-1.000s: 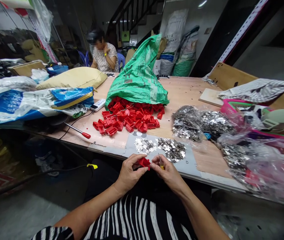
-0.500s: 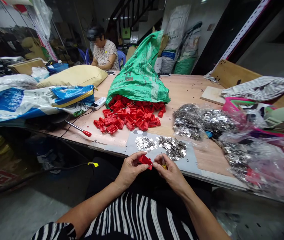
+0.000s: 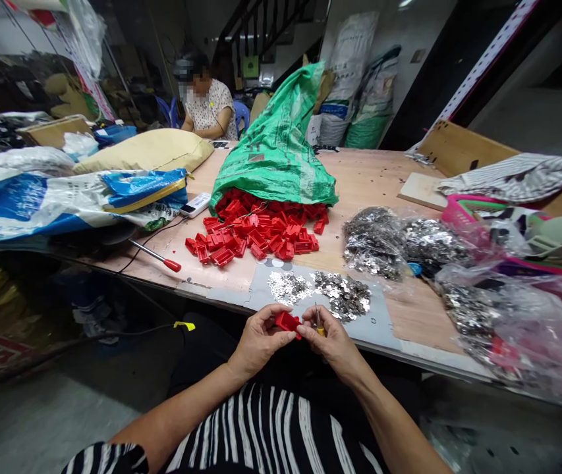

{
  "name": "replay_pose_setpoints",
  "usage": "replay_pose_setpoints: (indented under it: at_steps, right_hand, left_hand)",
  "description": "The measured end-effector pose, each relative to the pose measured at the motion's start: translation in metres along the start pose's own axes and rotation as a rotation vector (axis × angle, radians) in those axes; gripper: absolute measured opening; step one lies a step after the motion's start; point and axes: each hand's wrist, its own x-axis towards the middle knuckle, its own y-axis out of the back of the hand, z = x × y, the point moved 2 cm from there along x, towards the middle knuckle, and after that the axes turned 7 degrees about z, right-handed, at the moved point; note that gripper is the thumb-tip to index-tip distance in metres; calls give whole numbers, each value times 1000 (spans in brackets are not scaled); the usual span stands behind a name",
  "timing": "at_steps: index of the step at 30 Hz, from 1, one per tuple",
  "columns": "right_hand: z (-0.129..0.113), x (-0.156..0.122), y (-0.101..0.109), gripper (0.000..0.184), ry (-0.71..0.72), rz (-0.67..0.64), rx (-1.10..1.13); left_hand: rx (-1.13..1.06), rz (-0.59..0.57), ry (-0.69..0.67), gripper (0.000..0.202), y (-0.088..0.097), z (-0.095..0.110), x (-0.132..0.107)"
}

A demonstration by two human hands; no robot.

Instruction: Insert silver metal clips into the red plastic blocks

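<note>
one left hand (image 3: pixel 261 342) and one right hand (image 3: pixel 333 342) at six o'clock, with one red plastic block (image 3: pixel 286 321) between them and one small yellow-handled screwdriver (image 3: pixel 318 324) in the right. two silver heaps (image 3: pixel 342 296) just past them at twelve. one green woven sack (image 3: pixel 273 145) further out at twelve, one red-handled screwdriver (image 3: pixel 155 255) at ten, one co-worker (image 3: pixel 206 108) at eleven, two tall standing sacks (image 3: pixel 372 99) at one.

The camera sits on the person's head, looking forward and down past a striped shirt (image 3: pixel 265 428). The left hand (image 3: pixel 261 342) and right hand (image 3: pixel 335 345) are close to the lens, at the bottom middle of the view. Beyond the hands, a table (image 3: pixel 369 178) stretches away, with a seated co-worker (image 3: pixel 206 108) small and far off past it.
</note>
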Motion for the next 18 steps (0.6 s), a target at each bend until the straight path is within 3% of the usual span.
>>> replay_pose_setpoints:
  at_steps: [4, 8, 11, 18]
  right_hand:
    - [-1, 3, 5, 33, 96, 43, -147]
    - [-6, 6, 10, 32, 223, 84, -399]
    - [-9, 9, 9, 30, 319, 65, -569]
    - [-11, 9, 3, 19, 365, 14, -707]
  left_hand:
    - [186, -14, -99, 35, 7, 5, 4]
    - [594, 19, -351, 33, 19, 10, 15]
    - [764, -49, -491, 38, 23, 9, 23]
    - [847, -108, -491, 40, 23, 9, 35]
